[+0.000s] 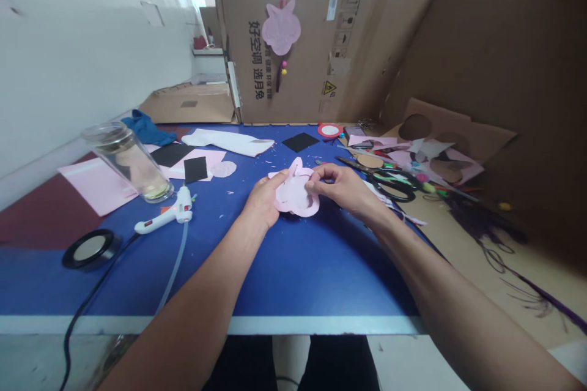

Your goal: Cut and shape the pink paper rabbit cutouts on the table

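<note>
A pink paper flower-shaped cutout (297, 192) with a scalloped rim and a paler middle is held up over the blue table. My left hand (266, 198) grips its left edge, thumb on top. At its right side, my right hand (337, 186) has thumb and fingertips pinched together at the rim; whether they hold the paper itself or a small piece is hard to see. A similar pink cutout (281, 28) with pink and yellow beads below it hangs against the cardboard box behind.
On the left are a white glue gun (165, 215), a black tape roll (92, 249), a glass jar (132, 161) and pink paper (96, 183). Black scissors (389, 183), paper scraps and purple cord (527, 281) lie on the right. A tall cardboard box (302, 91) stands behind.
</note>
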Demonstrator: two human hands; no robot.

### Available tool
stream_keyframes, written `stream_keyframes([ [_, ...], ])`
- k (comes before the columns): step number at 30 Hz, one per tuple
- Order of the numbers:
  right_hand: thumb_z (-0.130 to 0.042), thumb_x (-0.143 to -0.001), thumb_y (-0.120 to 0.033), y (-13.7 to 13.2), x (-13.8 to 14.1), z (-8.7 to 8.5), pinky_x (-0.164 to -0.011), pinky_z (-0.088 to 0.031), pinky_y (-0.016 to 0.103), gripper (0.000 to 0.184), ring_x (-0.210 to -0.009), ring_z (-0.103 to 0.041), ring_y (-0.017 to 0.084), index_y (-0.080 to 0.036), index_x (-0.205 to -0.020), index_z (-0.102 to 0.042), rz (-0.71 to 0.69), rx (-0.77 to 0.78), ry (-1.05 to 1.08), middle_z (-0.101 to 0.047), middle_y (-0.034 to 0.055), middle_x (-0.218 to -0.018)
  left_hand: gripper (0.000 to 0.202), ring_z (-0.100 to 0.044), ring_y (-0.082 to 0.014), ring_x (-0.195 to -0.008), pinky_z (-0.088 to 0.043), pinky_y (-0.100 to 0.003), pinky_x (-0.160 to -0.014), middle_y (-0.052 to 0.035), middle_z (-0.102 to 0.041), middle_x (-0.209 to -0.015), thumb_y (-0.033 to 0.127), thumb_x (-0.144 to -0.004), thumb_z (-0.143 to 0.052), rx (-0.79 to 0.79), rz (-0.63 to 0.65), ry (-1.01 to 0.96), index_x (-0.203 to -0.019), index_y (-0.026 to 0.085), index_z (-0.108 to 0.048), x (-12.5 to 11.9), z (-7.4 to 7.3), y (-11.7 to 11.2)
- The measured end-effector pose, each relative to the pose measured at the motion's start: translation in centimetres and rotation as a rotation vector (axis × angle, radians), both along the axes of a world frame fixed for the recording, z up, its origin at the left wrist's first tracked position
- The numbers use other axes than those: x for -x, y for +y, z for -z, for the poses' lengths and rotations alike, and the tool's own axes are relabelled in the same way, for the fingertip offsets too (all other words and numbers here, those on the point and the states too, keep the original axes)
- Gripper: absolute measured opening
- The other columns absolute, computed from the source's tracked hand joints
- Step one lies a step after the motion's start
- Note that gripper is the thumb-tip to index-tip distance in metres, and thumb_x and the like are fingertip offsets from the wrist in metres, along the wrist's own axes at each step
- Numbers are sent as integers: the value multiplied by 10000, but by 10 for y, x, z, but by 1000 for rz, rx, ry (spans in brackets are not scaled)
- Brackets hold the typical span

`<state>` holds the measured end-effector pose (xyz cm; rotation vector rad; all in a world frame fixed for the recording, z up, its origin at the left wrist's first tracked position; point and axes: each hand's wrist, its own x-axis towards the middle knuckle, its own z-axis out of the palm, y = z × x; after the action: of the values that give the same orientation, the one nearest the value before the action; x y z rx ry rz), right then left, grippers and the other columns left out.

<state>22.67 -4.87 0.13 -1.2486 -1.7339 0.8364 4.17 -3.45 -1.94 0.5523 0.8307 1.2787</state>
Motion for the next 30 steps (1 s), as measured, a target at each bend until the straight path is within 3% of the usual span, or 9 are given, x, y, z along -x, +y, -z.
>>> stream_keyframes([
  [9,-747,-794,-353,-2,0,-2,-790,-480,344,171,-833,-636,205,-214,-722,-678,27,-36,-5,-738,45,-896,88,-717,-182,-647,-564,-287,-669,-81,-792,-775,136,-765,-806,-31,-36,97,-845,116,-777,-1,2,-2],
  [14,-749,-773,-358,-2,0,-3,-718,-496,325,171,-755,-629,192,-211,-725,-678,29,0,39,-724,39,-812,99,-700,-180,-631,-543,-283,-648,-77,-785,-757,178,-723,-832,-54,-3,137,-789,128,-777,0,0,-4],
  [18,-748,-768,-343,-2,0,-4,-750,-505,321,167,-770,-642,188,-206,-713,-671,32,-2,48,-731,36,-803,127,-708,-193,-644,-555,-305,-682,-87,-788,-765,208,-694,-857,-56,31,150,-748,139,-765,0,0,-4],
  [30,-735,-754,-325,-2,2,-4,-611,-471,275,157,-621,-618,150,-194,-726,-653,43,78,52,-698,15,-677,128,-706,-188,-650,-552,-296,-670,-80,-780,-755,191,-690,-850,-50,47,135,-773,134,-772,0,1,-4],
])
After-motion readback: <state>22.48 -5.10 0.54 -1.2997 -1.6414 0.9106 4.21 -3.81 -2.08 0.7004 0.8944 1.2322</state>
